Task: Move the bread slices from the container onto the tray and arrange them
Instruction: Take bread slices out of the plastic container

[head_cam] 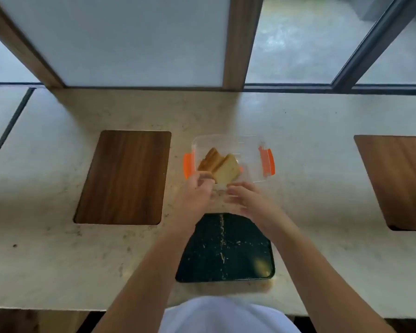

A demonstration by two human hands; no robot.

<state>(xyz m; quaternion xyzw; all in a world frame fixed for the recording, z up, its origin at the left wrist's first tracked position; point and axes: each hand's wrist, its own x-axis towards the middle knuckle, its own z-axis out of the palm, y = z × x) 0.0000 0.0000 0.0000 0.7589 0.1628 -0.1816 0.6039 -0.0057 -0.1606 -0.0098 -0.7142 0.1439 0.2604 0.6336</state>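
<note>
A clear plastic container (250, 150) with orange clips stands on the counter just beyond a dark speckled tray (226, 251). Several bread slices (222, 165) lean together in the container's left half. My left hand (195, 195) reaches into the near left corner, fingertips pinched at the nearest slice's lower edge. My right hand (247, 198) hovers at the container's near rim, fingers spread, blurred by motion. The tray holds only crumbs.
A wooden inlay board (122, 176) is set into the pale stone counter (45, 248) left of the container; another wooden board (399, 181) lies at far right. Window panes and wooden posts rise behind the counter. The counter's front edge runs near my body.
</note>
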